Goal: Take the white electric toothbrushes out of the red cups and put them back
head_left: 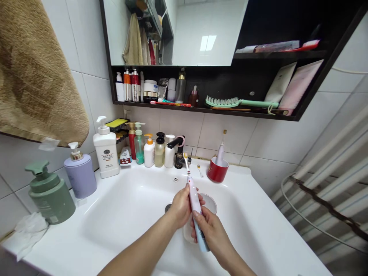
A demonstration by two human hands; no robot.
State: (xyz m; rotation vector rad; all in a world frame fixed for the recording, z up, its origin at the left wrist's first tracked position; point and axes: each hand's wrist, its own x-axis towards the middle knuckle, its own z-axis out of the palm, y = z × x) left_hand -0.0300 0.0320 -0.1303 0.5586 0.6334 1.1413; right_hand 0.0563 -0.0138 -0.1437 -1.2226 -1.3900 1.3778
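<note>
Both hands are over the white sink point(129, 218), closed around an electric toothbrush point(194, 197) whose handle fades from pale pink to light blue. My left hand point(181, 207) grips its upper part, thumb near the neck. Lower down, my right hand point(211, 228) wraps the blue end with its thumb on the front. The brush head point(186, 163) points up toward the black faucet point(179, 157). A loose small brush head point(200, 171) lies on the back rim. Partly hidden behind my hands, a round white vessel point(211, 202) rests in the basin.
A red cup point(217, 170) holding another toothbrush point(220, 153) stands at the back right. Several pump bottles point(149, 151) line the back and left rim. Overhead hangs a dark mirror cabinet point(201, 107) with a green hairbrush point(241, 102). A brown towel point(37, 76) hangs left.
</note>
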